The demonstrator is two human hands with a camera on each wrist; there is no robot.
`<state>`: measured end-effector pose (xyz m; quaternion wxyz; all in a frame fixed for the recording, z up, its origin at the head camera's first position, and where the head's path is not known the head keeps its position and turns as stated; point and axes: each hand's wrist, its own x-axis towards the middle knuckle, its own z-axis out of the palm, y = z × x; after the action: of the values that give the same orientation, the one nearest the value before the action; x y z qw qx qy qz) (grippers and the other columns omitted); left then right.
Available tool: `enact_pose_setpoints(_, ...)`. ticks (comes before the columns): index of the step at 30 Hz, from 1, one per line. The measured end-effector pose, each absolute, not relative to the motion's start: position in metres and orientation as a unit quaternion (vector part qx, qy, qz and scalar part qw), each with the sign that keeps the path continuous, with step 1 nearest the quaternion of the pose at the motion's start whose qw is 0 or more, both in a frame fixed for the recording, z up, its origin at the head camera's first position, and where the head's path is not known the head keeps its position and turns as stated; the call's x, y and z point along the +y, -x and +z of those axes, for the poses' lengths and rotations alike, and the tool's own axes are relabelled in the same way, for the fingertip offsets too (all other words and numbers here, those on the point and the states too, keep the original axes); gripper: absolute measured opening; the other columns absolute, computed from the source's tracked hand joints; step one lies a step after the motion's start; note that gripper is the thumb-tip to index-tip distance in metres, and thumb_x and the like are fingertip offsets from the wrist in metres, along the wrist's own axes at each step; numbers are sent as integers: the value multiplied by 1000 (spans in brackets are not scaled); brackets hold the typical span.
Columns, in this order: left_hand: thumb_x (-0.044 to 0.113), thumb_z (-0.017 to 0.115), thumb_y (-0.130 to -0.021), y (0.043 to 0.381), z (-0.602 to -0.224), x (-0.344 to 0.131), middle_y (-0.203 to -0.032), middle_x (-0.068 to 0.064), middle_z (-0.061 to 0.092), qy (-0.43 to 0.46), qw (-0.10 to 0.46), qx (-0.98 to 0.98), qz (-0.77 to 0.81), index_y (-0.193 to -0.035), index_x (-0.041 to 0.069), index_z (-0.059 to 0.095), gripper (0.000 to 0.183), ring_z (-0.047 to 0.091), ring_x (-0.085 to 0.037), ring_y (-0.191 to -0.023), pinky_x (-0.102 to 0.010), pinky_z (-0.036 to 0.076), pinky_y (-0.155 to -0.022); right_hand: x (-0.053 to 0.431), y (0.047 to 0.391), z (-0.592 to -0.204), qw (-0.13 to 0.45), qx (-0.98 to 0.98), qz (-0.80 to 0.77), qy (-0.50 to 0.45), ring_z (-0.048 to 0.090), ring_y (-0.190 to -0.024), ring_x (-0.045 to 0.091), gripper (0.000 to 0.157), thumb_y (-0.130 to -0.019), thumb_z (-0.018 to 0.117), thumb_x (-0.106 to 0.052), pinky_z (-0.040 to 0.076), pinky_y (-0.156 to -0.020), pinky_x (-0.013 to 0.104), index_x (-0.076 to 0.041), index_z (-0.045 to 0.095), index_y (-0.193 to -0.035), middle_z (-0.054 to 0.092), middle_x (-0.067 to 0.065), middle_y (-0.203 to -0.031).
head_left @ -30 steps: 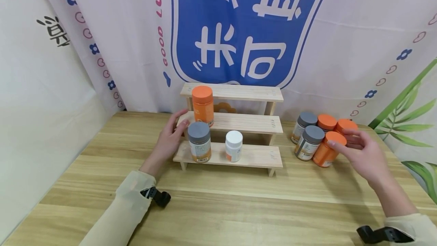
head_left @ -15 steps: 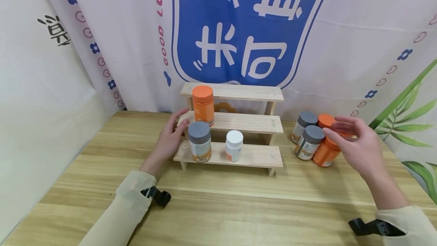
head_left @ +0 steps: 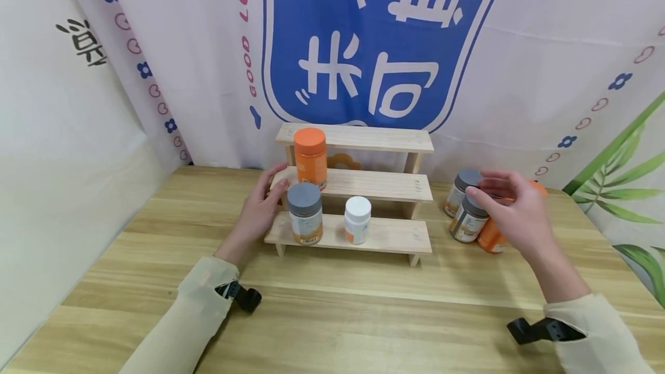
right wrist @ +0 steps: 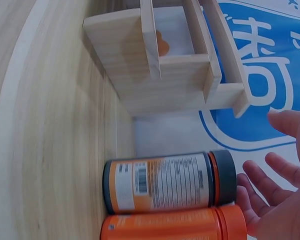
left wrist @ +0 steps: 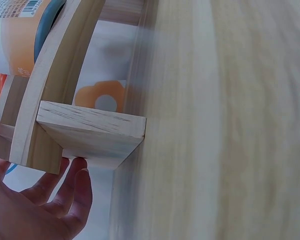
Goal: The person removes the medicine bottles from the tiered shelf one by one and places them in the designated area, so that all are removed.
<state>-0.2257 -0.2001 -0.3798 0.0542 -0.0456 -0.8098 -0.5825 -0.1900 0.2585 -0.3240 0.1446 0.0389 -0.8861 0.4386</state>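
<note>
My left hand (head_left: 262,204) is at the left end of a three-step wooden stand (head_left: 375,183), holding it with bent fingers and thumb. In the left wrist view its fingertips meet the stand's side. An orange jar (head_left: 312,160) stands on the middle step. A grey-lidded jar (head_left: 305,215) and a small white bottle (head_left: 357,221) stand on the lowest. On the right, my right hand (head_left: 519,212) hovers with parted fingers over a group of jars. Its fingertips are close to the front grey-lidded jar (right wrist: 165,182); contact is unclear. The hand partly hides the orange jar (right wrist: 170,225) beside it.
Another grey-lidded jar (head_left: 457,192) stands behind the front one, and more orange jars are mostly covered by the hand. The wooden table (head_left: 363,316) meets a printed curtain (head_left: 218,74) at the back.
My right hand has moved left, from the orange jars toward the grey-lidded ones, with nothing in it. My left hand stays at the stand. The view has shifted slightly.
</note>
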Motion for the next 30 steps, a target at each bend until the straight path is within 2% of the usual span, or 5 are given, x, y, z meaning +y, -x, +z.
enact_pose_setpoints(4, 40, 45, -114, 226, -379, -200, -157, -16, 53, 47, 54, -811, -581, -164, 28, 39, 51, 56, -33, -131, -48, 44, -112, 250, 192, -323, 128, -890, 437, -34, 54, -108, -6, 62, -102, 70, -44, 42, -87, 2, -6, 54, -148, 64, 15, -137)
enact_pose_setpoints(12, 40, 45, -114, 227, -379, -199, -166, -11, 44, 50, 57, -811, -581, -163, 28, 39, 51, 54, -33, -136, -50, 42, -114, 226, 192, -315, 125, -881, 452, -69, 57, -110, -2, 56, -102, 71, -41, 45, -90, 5, -6, 57, -143, 65, 14, -134)
enact_pose_setpoints(20, 37, 45, -115, 226, -380, -200, -166, -12, 44, 55, 60, -811, -579, -164, 25, 38, 51, 54, -33, -134, -48, 43, -112, 201, 195, -312, 116, -875, 459, -98, 61, -119, 18, 55, -102, 71, -41, 47, -92, 12, -7, 58, -143, 67, 12, -132)
enact_pose_setpoints(24, 37, 44, -115, 226, -380, -200, -167, -11, 42, 55, 60, -810, -581, -164, 26, 39, 50, 53, -32, -136, -48, 42, -113, 191, 199, -309, 104, -867, 476, -109, 61, -120, 18, 58, -101, 73, -43, 48, -94, 12, -9, 57, -145, 67, 11, -134)
enact_pose_setpoints(30, 39, 45, -115, 226, -380, -200, -156, -13, 56, 47, 60, -813, -577, -163, 28, 40, 50, 56, -28, -133, -39, 45, -108, 178, 202, -304, 77, -854, 502, -112, 62, -119, 18, 60, -101, 72, -44, 49, -95, 16, -11, 55, -148, 68, 10, -135)
